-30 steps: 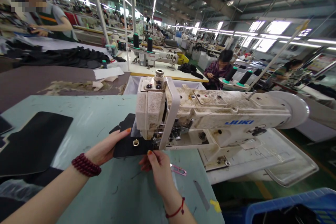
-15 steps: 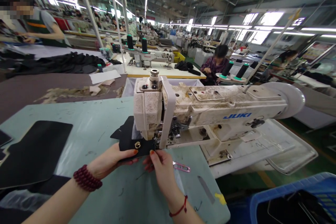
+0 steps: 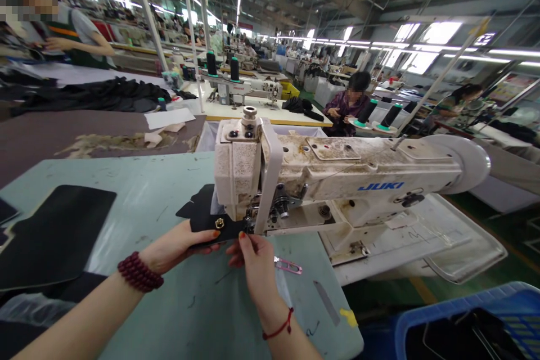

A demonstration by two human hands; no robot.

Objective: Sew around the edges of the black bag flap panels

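Observation:
A black leather-like piece (image 3: 201, 224) with a small gold-coloured metal fitting (image 3: 219, 223) lies under the head of a white JUKI sewing machine (image 3: 363, 166). My left hand (image 3: 189, 241) grips its near left edge, thumb on top beside the fitting and fingers underneath. Close to the needle area, my right hand (image 3: 256, 256) pinches the near edge of the same piece between thumb and finger. The machine's head partly hides the piece, and the needle cannot be made out. Just right of my right hand lies a pink-handled cutter or snip (image 3: 288, 265).
Larger black panels (image 3: 63, 230) lie on the left of the pale green table (image 3: 156, 315). A grey strip (image 3: 326, 302) and a yellow scrap (image 3: 349, 317) are near its right edge. A blue basket (image 3: 405, 315) stands lower right. Co-workers sit or stand beyond.
The view has shifted slightly. Both hands keep their hold, and the black piece has barely moved under the machine. At far left, a co-worker's arm has risen a little.

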